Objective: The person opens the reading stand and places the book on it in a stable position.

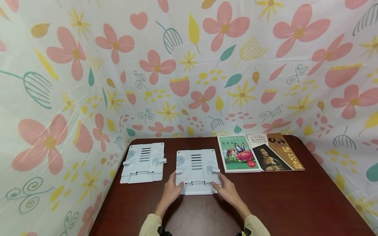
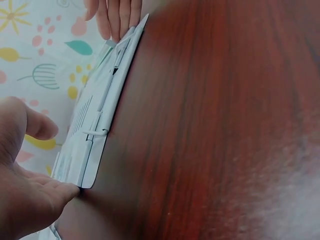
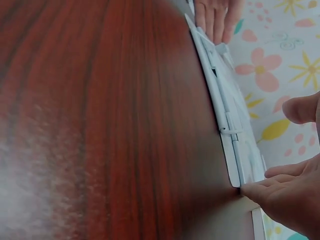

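Observation:
A white folding book stand (image 1: pixel 190 175) with dark slots, side clips and wire page holders lies flat on the brown table. My left hand (image 1: pixel 171 190) is at its left side and my right hand (image 1: pixel 229 191) at its right. In the left wrist view, the left hand's straight fingers (image 2: pixel 52 192) meet the side edge, with the thumb raised apart. The right wrist view has the right hand's extended fingers (image 3: pixel 265 190) at the opposite edge, thumb likewise off the stand.
A second, similar white book stand (image 1: pixel 142 167) lies to the left. At the back right are a green-covered book (image 1: pixel 236 154) and a brown-and-white book (image 1: pixel 284 152) with a portrait on it. A flower-printed cloth (image 1: pixel 189 72) hangs behind and beside the table (image 1: pixel 283 200).

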Demonstrator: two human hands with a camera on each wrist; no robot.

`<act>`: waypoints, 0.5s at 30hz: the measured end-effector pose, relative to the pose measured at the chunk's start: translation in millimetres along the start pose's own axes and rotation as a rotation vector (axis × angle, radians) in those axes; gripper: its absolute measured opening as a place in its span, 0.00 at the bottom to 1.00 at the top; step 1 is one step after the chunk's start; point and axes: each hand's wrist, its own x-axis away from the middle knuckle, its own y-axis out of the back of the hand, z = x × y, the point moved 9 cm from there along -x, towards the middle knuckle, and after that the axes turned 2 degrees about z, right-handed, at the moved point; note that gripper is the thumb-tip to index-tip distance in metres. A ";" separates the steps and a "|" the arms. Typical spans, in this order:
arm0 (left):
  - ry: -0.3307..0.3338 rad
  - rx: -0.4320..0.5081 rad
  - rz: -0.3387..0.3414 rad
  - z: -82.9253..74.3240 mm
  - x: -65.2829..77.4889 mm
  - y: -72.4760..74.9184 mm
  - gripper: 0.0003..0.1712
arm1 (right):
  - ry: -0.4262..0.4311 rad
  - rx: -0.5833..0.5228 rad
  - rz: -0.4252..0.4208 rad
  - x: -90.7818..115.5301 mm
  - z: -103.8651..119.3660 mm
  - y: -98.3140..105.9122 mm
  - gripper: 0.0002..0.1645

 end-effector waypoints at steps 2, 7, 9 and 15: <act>-0.001 -0.004 0.013 -0.2 3.0 0.0 0.38 | -0.007 0.004 0.006 3.1 0.1 -0.3 0.42; -0.008 -0.005 0.018 -2.5 7.6 4.7 0.36 | -0.005 0.019 0.029 7.8 2.9 -1.7 0.42; -0.016 -0.007 0.020 -4.2 8.6 5.3 0.36 | 0.004 0.029 0.028 9.3 4.5 -0.9 0.42; -0.024 0.005 0.045 -4.8 12.6 1.6 0.37 | 0.004 0.030 0.022 14.9 5.0 1.1 0.42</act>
